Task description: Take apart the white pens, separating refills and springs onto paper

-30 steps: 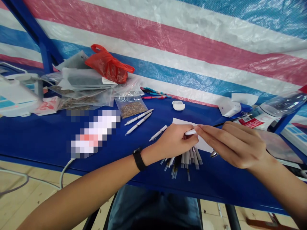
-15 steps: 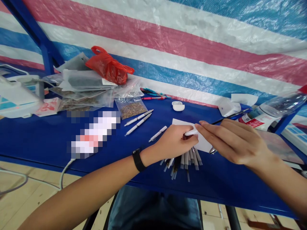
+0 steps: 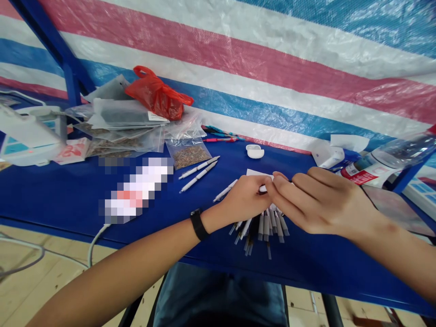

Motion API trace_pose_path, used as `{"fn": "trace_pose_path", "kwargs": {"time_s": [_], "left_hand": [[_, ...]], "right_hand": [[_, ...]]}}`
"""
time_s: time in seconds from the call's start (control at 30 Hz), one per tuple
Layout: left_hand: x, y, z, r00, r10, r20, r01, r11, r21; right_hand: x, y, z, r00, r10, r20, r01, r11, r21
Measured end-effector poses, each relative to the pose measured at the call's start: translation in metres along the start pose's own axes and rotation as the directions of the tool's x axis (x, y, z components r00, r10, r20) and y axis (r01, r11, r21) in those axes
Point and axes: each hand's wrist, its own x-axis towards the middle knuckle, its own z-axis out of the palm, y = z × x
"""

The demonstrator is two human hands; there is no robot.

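Working over the blue table point(image 3: 323, 268) across the lower frame; right of centre, pressing the right hand point(image 3: 316, 200), with a hold too hidden to tell, against the left hand point(image 3: 247, 195); showing just below both a bundle of slim tubes point(image 3: 272, 225); clasping in the curled left hand a white pen barrel point(image 3: 262, 189)

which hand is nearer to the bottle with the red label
Right. The right hand is just left of the bottle in the view and nearer the camera; the left hand is farther off, to the left of the right hand.
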Motion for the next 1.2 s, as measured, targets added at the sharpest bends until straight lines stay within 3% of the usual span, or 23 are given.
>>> {"fn": "trace_pose_path", "kwargs": {"time_s": [0.1, 0.23, 0.37, 0.47, 0.53, 0.63, 0.77, 0.9, 1.07, 1.2], "left_hand": [[0.001, 0.002, -0.002, 1.0, -0.014, 0.008, 0.015, 0.999, -0.038], [0.003, 0.002, -0.003, 1.0, -0.014, 0.008, 0.014, 0.997, -0.076], [0.003, 0.001, -0.003, 1.0, -0.018, -0.015, 0.016, 0.994, -0.103], [0.004, 0.002, -0.004, 0.996, -0.073, -0.047, 0.062, 0.977, -0.205], [0.004, 0.002, -0.005, 0.992, -0.113, -0.061, 0.088, 0.945, -0.316], [0.005, 0.003, -0.006, 0.985, -0.173, -0.02, 0.142, 0.864, -0.482], [0.005, 0.004, -0.007, 0.969, -0.217, 0.115, 0.241, 0.751, -0.614], [0.005, 0.003, -0.007, 0.957, -0.24, 0.16, 0.282, 0.66, -0.696], [0.006, 0.004, -0.008, 0.955, -0.242, 0.173, 0.292, 0.649, -0.702], [0.005, 0.007, -0.008, 0.938, -0.251, 0.241, 0.348, 0.644, -0.681]], "right_hand": [[0.003, 0.0, -0.002, 0.996, 0.087, 0.028, -0.089, 0.994, 0.058], [0.007, -0.001, -0.005, 0.997, 0.081, -0.004, -0.081, 0.991, -0.11], [0.004, -0.001, -0.013, 0.981, 0.195, 0.027, -0.192, 0.978, -0.085], [-0.006, -0.004, -0.019, 0.965, 0.262, 0.025, -0.255, 0.955, -0.152], [-0.016, -0.01, -0.018, 0.955, 0.292, -0.045, -0.295, 0.933, -0.206], [-0.03, -0.023, -0.003, 0.869, 0.494, -0.017, -0.492, 0.86, -0.133], [-0.037, -0.038, 0.029, 0.835, 0.548, 0.044, -0.55, 0.834, 0.046], [-0.032, -0.048, 0.047, 0.796, 0.604, -0.039, -0.587, 0.786, 0.192], [-0.028, -0.053, 0.054, 0.643, 0.764, -0.058, -0.7, 0.617, 0.36], [-0.031, -0.056, 0.057, 0.577, 0.811, -0.099, -0.711, 0.558, 0.428]]}}
